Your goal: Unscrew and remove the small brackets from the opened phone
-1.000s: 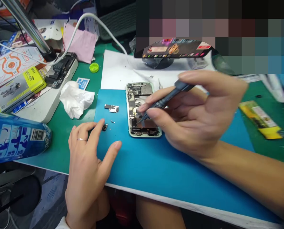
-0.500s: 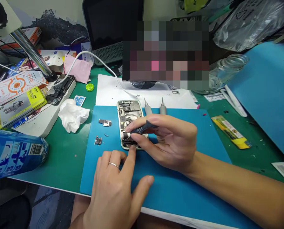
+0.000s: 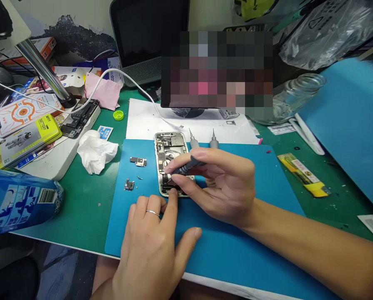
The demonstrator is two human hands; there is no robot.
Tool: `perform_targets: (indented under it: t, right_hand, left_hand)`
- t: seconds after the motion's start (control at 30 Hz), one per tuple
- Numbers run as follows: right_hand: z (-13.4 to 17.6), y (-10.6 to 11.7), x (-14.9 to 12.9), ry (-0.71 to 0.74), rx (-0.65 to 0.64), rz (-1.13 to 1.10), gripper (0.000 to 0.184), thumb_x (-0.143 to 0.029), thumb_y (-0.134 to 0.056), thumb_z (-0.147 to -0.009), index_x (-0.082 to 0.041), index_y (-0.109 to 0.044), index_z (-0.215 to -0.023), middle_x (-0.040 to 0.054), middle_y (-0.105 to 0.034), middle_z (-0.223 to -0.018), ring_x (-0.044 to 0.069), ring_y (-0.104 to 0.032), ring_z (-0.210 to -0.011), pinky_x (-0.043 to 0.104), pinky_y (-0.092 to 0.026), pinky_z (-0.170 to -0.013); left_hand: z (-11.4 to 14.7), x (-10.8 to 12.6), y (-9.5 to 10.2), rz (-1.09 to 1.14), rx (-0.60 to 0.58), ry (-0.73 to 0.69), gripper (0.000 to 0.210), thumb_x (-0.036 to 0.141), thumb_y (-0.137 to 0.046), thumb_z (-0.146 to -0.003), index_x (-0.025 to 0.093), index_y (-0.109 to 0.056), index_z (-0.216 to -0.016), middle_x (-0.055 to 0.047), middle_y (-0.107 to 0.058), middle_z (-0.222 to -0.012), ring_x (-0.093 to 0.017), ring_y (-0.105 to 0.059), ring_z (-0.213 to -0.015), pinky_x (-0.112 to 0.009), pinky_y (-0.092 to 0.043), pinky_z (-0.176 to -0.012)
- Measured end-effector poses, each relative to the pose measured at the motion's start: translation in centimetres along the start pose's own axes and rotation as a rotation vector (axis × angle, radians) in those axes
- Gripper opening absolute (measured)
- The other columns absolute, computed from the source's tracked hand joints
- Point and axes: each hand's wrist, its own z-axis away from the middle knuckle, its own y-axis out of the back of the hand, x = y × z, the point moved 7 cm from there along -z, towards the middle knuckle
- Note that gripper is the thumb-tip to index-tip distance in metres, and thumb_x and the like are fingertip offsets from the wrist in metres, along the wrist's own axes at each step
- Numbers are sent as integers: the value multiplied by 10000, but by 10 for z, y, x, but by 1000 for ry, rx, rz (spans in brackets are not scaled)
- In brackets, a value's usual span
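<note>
A phone with its insides exposed [image 3: 175, 143] lies on the blue mat [image 3: 236, 246]. My right hand [image 3: 227, 183] is closed in a pinch round a dark slim tool with a ribbed grip [image 3: 186, 167]. Its lower end reaches the lower left of the phone; fingers partly hide the tip, and its exact kind cannot be made out. My left hand [image 3: 155, 241] wears a ring. Its index fingertip rests on the phone's bottom edge, the thumb is spread and the other fingers bend on the mat. Small phone parts [image 3: 138, 161] and a little circuit piece [image 3: 129, 184] lie left of the phone.
Two grey screwdrivers [image 3: 214, 139] stand behind the phone, tips up. A crumpled tissue [image 3: 96, 152], a blue packet [image 3: 23, 202] and a yellow battery box [image 3: 28, 135] are on the left. White tweezers [image 3: 307, 135] and a yellow packet [image 3: 303, 175] lie right.
Both hands hold nearly the same pose over the phone. The whole view has shifted very slightly, and the right hand's knuckles sit a touch further left.
</note>
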Motion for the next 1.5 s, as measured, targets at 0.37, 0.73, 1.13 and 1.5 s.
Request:
perform_targets:
  t: [0.37,0.73,1.13,1.5]
  right_hand:
    - [0,1,0,8,5,-28,788,56,-692,-842,-327,-481,-1498,29,-726,-1097,162,-765,-940,251,-704,-719]
    - [0,0,-2,52,-6,23,810,48,-686,-852,-334,-443,-1523,31,-713,-1098,151,-752,-949,256,-702,-751]
    - [-2,2,0,-14,66,5,691,25,-686,-863,-307,-508,-1441,24,-721,-1049,148,-758,-892,236,-698,-691]
    - [0,1,-1,-16,43,10,682,29,-684,-857,-302,-524,-1431,37,-720,-1048,165,-759,-891,265,-709,-702]
  left_hand:
    - [-1,0,2,-3,-11,5,539,455,-533,-1056,125,-496,-1481,-95,-613,-1061,-267,-546,-916,-441,-498,-748]
    - [0,1,0,-7,-15,-1,550,459,-518,-1063,124,-461,-1497,-91,-609,-1072,-262,-537,-923,-438,-483,-766]
    - [-1,3,1,-46,-13,-7,559,468,-520,-1061,102,-475,-1481,-97,-609,-1066,-276,-547,-923,-440,-482,-750]
    - [-1,6,3,-75,-3,-12,545,462,-528,-1058,94,-508,-1459,-82,-594,-1033,-257,-513,-893,-412,-448,-711]
